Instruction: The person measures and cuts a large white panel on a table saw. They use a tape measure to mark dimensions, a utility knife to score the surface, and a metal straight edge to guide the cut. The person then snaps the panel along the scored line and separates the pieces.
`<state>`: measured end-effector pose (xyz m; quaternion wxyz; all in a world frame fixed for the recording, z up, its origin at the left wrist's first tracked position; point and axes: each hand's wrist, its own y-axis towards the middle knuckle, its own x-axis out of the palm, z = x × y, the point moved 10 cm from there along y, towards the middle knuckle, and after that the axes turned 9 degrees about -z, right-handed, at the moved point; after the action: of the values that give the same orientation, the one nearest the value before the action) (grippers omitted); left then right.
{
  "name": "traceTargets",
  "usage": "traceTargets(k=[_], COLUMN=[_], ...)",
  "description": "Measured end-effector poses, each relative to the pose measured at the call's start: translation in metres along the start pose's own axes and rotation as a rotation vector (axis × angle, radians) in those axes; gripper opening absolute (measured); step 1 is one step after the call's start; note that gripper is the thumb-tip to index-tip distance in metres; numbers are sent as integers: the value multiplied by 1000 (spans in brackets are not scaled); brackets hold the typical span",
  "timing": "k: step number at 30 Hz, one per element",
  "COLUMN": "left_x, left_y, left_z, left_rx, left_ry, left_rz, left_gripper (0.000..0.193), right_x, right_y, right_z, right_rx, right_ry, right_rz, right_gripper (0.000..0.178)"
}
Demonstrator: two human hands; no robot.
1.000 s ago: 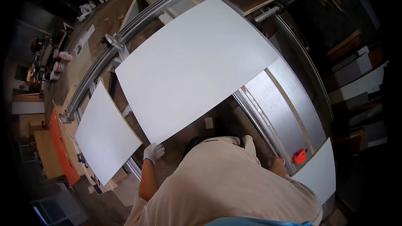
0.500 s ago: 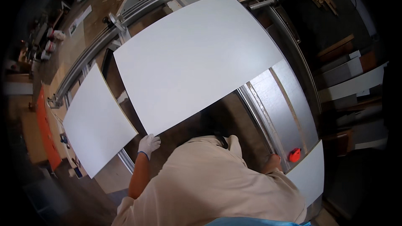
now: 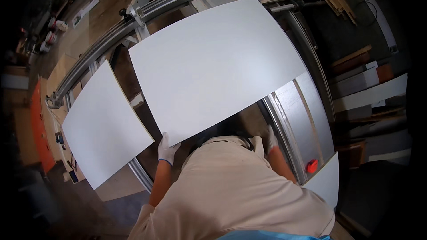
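A large white panel lies tilted across the aluminium frame of a machine. My left hand, in a white glove, grips the panel's near left corner, one finger on the top face. Beside the sliding table's metal rail is my right hand, also gloved; it is blurred, its fingers hard to make out, and it stands apart from the panel. To the left, a smaller white panel rests across the frame, with a gap between it and the large one.
A red tape measure sits on the silver table at right, near another white panel piece. A long aluminium fence with a clamp runs along the far left. Board offcuts are stacked at far right.
My right hand has moved forward and left from beside the tape measure along the rail. My left hand has shifted its hold at the corner, a finger now on top. The camera view has shifted slightly.
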<state>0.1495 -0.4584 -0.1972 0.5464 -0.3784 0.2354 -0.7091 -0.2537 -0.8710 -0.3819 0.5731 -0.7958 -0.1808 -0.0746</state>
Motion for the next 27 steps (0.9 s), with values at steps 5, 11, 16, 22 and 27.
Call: traceTargets(k=[5,11,16,22,27], left_x=[18,70,146,197,195], left_y=[9,-19,5,7,43], left_z=[0,9,-15,-23,1], left_rx=[7,-14,204,-10,73], left_ry=[36,45,474,-27,-92], left_rz=[-47,61,-218,-75,2], left_gripper=[59,51,47,37,48], right_x=[238,244,223,191,226], right_y=[-22,-11,5,28,24], right_z=[-103,-162,-254,-324,-355], right_rx=[-39,-181,-218,-226,34], right_ry=[-64,-306,-576,-730,-1274], right_rz=[-120,-44,20,83,80], right_gripper=[58,53,61,69,73])
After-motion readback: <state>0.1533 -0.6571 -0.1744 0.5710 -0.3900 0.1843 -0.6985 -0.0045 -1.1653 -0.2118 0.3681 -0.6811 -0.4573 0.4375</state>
